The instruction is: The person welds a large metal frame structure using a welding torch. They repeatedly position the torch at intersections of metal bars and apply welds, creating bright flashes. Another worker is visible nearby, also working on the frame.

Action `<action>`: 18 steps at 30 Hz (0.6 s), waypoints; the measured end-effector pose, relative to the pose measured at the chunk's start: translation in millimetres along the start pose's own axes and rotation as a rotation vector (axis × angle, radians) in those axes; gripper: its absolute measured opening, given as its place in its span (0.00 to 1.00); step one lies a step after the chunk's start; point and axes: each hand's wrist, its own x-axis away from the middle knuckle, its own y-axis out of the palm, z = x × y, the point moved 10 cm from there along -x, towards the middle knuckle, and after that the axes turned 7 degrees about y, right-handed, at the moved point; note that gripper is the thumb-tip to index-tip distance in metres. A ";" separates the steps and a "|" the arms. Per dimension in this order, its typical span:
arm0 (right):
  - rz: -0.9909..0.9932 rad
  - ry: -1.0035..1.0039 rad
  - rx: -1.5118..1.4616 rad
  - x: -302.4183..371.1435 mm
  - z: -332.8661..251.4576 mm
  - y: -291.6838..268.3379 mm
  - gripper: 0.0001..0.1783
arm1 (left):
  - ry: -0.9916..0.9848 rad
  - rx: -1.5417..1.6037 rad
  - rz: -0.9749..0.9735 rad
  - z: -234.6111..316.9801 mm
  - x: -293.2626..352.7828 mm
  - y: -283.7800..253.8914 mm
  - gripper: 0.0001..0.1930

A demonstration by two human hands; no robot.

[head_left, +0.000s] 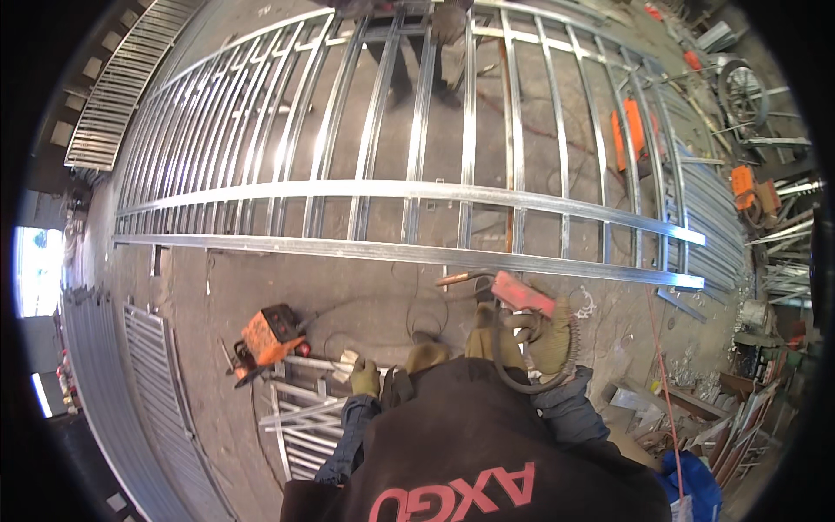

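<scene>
My right hand [550, 344], in a tan work glove, is closed around a welding torch [524, 294] with a red handle. Its copper-coloured nozzle points left, just short of the near rail of a large metal frame [400, 252]. The torch's dark cable [500, 357] loops down past my right forearm. My left hand [365, 379], also gloved, is low at the left with its fingers curled. A small pale piece [349, 359] is at its fingertips, too blurred to name. The frame has long shiny rails with many parallel bars between them.
An orange machine [271, 336] stands left of my left hand, by short metal frames [304, 426]. Across the large frame stands another person [409, 52], near an orange box [632, 135]. Stacked panels [104, 383] lie at left; scrap [696, 409] lies at right.
</scene>
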 end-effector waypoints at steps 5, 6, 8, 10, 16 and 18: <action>-0.035 -0.096 0.009 18.0 9.2 57.7 0.40 | 0.097 -0.092 -0.056 -47.6 -23.4 -35.4 0.18; -0.022 -0.118 0.008 24.6 11.9 59.1 0.40 | 0.094 -0.109 -0.071 -58.1 -24.8 -38.7 0.18; -0.052 -0.070 0.042 24.4 17.3 74.2 0.40 | -0.020 -0.038 -0.020 -80.1 -15.5 -64.4 0.17; -0.071 -0.083 0.206 20.1 14.6 80.2 0.43 | -0.123 0.069 0.061 -96.8 -9.0 -77.7 0.16; -0.049 -0.188 0.342 1.6 -6.7 85.4 0.43 | 0.491 -0.430 -0.090 -72.2 2.9 -76.1 0.11; -0.044 -0.196 0.325 -4.7 -13.6 86.1 0.44 | 0.377 -0.366 -0.089 -88.0 -1.3 -77.5 0.11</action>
